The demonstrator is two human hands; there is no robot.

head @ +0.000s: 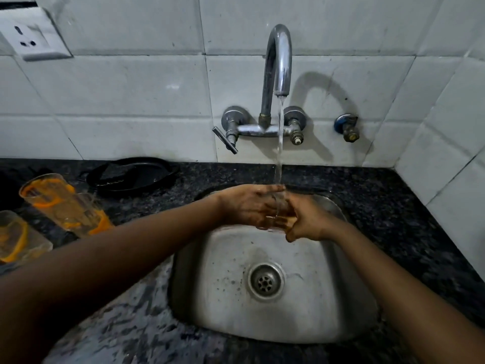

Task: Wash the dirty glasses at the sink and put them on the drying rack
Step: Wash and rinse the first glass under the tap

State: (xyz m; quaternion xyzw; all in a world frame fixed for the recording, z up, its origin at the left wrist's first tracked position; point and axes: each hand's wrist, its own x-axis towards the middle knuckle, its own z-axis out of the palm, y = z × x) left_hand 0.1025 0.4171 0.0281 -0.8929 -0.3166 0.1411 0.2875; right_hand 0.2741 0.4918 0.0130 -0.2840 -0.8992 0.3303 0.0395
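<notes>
Over the steel sink [309, 319], a clear glass [278, 210] sits between both my hands under the running water. My left hand [248, 206] wraps its left side, and my right hand [308, 222] grips its right side and base. The stream from the curved tap [279, 61] falls onto the glass rim. The glass is blurred and mostly hidden by my fingers. On the counter at left lie two clear glasses with orange bands, one [63, 203] tilted further back and one [18, 237] nearer the left edge.
A black pan [131, 174] rests on the dark speckled counter [393, 206] behind the glasses. The drain [265, 281] is in the basin's middle. A tap lever [225, 140] sticks out at left, a valve [347, 127] at right, and a wall socket [29, 38] at upper left.
</notes>
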